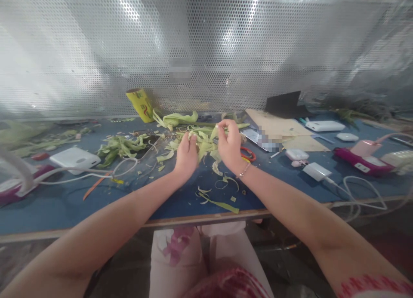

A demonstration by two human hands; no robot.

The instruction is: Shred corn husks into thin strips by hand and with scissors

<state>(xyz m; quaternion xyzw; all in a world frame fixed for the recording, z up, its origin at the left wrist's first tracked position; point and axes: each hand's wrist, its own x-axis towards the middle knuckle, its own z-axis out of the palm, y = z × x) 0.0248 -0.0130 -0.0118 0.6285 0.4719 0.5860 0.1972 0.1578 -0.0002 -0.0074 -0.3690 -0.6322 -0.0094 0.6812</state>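
Observation:
Both hands are over a loose heap of pale green leaf strips (204,147) in the middle of the blue table. With its thumb and fingers closed, my left hand (187,158) grips part of the strips; their ends are partly hidden by the fingers. My right hand (230,145), with a thin bracelet at the wrist, pinches a broad pale leaf between thumb and bent fingers. Just behind the hands lies a larger leafy stalk (177,119). Orange-red scissor handles (248,154) show beside the right wrist.
Another leaf pile (124,147) lies to the left, near a white power bank (75,159) with cables. A yellow tube (141,105) leans at the back by the perforated metal panel (206,48). On the right are a phone (260,139), cardboard (280,124) and a white charger (317,172).

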